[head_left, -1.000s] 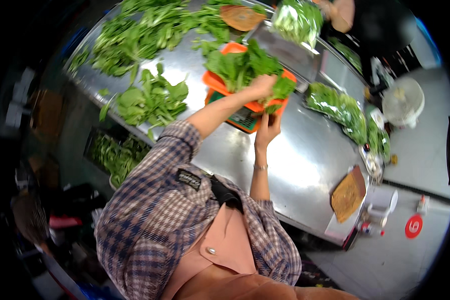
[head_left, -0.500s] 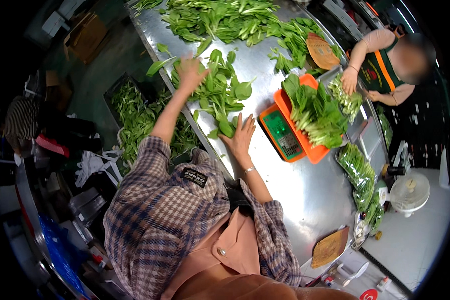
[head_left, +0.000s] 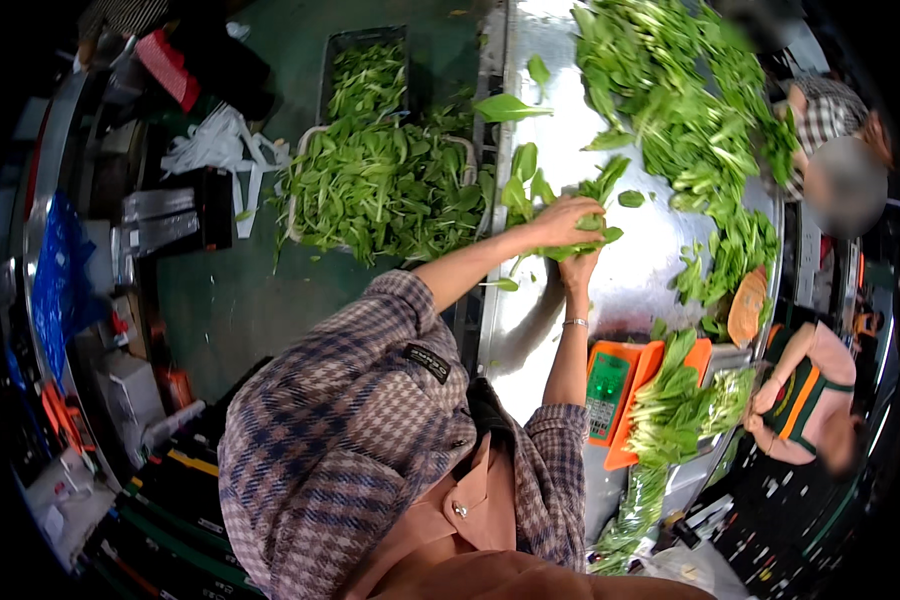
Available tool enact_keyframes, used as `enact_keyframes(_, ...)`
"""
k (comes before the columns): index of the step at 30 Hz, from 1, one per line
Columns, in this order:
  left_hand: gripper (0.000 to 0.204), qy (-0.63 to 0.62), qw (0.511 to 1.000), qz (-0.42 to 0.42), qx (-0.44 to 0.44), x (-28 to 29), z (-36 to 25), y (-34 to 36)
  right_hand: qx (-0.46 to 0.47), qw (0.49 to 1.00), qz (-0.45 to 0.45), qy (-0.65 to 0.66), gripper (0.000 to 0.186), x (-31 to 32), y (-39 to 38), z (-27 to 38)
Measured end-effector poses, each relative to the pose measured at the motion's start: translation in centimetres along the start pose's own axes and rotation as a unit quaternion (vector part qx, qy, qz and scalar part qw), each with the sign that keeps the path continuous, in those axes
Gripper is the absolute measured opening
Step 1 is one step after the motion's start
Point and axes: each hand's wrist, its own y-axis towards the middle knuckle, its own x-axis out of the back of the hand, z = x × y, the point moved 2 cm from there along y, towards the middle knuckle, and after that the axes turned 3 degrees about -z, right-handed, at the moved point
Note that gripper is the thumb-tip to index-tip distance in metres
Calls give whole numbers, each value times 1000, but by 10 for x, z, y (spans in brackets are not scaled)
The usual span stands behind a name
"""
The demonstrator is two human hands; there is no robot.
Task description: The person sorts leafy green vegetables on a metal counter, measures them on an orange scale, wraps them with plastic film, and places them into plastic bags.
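On the metal table (head_left: 522,375), my left hand (head_left: 568,222) curls its fingers over a small bunch of leafy greens (head_left: 592,238). My right hand (head_left: 578,268) closes on the same bunch from the near side, its fingers partly hidden by leaves. Loose greens (head_left: 522,180) lie just beyond my left hand, close to the table's left edge. To the near right stands a kitchen scale (head_left: 607,392) with a lit green display, and an orange tray (head_left: 622,455) beside it is heaped with greens.
A long pile of greens (head_left: 670,130) covers the table's far right. Left of the table, a basket (head_left: 295,205) and a dark crate (head_left: 327,75) full of greens stand on the floor. Across the table, a co-worker's hands (head_left: 760,405) are at a bag of greens (head_left: 727,400).
My hands have come together around a bunch of greens; my right hand lay spread on the table before. The view has turned, bringing the floor basket further into sight.
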Motion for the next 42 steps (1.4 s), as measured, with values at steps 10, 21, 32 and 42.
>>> enact_keyframes(10,36,-128,980,-146,39,167,-8,-51,-86,938,65,330,51,-63,58,141)
enact_keyframes(21,57,376,864,-209,262,321,142,-77,57,980,60,182,58,-67,134,194)
enact_keyframes(32,107,330,929,-127,-106,181,32,300,-188,972,-125,60,36,5,126,-18)
enact_keyframes(42,124,389,911,126,57,173,64,476,-317,909,-156,221,20,26,102,-21)
